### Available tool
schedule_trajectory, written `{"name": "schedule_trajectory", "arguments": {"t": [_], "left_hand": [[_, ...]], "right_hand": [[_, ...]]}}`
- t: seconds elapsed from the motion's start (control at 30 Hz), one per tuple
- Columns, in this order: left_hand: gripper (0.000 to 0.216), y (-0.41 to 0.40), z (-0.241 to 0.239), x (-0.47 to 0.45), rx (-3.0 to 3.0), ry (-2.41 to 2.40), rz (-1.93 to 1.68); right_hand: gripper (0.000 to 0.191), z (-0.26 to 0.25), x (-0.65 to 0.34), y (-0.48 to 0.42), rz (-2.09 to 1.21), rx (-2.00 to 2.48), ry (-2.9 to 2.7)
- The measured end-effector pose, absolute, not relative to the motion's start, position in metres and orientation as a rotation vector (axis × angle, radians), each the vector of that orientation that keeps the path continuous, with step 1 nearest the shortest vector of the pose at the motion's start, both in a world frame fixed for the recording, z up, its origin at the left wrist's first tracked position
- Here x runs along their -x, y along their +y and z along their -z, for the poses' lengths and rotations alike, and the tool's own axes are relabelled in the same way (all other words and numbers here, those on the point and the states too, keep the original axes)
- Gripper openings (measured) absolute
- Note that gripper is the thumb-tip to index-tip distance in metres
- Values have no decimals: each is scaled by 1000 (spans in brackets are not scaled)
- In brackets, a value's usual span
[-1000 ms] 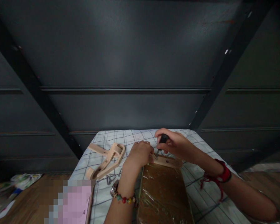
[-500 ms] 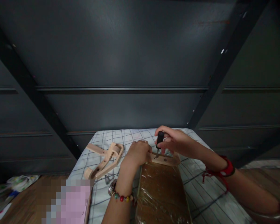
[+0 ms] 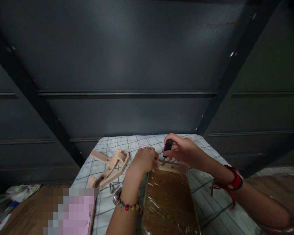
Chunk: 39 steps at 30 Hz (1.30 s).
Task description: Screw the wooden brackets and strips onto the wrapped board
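Observation:
A small black-handled screwdriver (image 3: 168,147) is gripped by my right hand (image 3: 181,148). Its metal tip meets the near face of a pale wooden piece (image 3: 175,167), close to the left end, where a screw or hole sits; which of the two I cannot make out. Another dark hole shows further right on that piece. My left hand (image 3: 145,160) closes around the wooden piece's left end, its fingertips mostly hidden. Under the work lies a brown block wrapped in clear film (image 3: 170,202). Left of my left hand rest several curved wooden parts (image 3: 115,168) with holes.
A white checked cloth (image 3: 134,142) covers the table. Small metal pieces (image 3: 112,187) lie near my left wrist. At the front left is a pink, blurred-out item (image 3: 77,209). A dark panelled wall (image 3: 127,117) stands right behind the table.
The screwdriver has tilted further, its handle leaning right while the tip stays near the same spot. My right hand has turned slightly with it; my left hand is nearly still.

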State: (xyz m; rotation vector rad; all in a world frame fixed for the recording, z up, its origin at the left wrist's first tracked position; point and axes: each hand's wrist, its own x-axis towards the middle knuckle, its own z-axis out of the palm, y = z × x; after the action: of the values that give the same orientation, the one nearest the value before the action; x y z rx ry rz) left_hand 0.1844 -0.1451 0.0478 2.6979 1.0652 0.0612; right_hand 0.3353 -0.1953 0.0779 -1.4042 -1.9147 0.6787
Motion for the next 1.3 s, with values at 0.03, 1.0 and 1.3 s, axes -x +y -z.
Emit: {"name": "schedule_trajectory", "arguments": {"t": [0.03,1.0,1.3], "left_hand": [[14,-145,-47,-184,-2700,1068,-66],[22,-143,-45,-185,-2648,1050,-71],[21,-145,-46,-184,-2664,1083,-111]], "right_hand": [[21,-79,-335,-196,-645,1406,-1934],[21,-78,-344,-192,-1048,1355,-1896],[31,-73,-331,-190,-532,1439,-1852]]}}
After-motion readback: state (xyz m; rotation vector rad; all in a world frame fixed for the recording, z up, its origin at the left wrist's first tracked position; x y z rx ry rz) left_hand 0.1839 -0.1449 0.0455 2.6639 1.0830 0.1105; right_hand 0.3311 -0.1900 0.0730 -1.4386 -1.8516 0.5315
